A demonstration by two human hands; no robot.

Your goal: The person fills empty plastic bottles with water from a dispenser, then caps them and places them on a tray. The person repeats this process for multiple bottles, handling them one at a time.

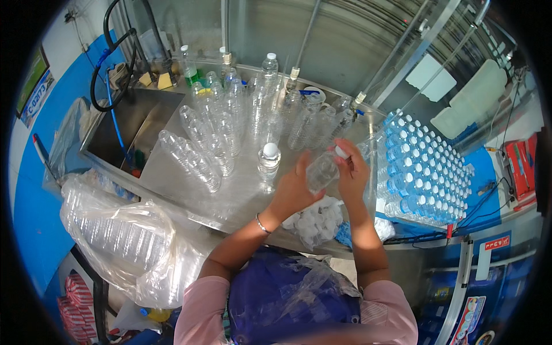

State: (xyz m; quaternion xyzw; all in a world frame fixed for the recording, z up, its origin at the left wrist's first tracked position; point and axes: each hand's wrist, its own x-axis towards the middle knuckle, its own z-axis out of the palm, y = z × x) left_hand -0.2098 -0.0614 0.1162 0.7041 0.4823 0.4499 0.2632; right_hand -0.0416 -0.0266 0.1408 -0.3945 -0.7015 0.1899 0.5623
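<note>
My left hand (294, 185) wraps around the body of a clear plastic bottle (321, 172), which leans with its neck up and to the right. On that neck sits a white cap (341, 152), gripped by the fingers of my right hand (352, 170). A capped clear bottle (269, 161) stands upright on the steel counter, left of my left hand. Just below my hands lies a plastic bag of white caps (319, 217). Many uncapped clear bottles (257, 108) stand in a cluster beyond my hands.
A steel sink (146, 125) with a black hose (92, 82) is at left. Rows of capped, blue-labelled bottles (424, 172) stand at right. A large clear bag of bottles (125, 241) rests at lower left. Thin pipes with valves (293, 77) come down behind the counter.
</note>
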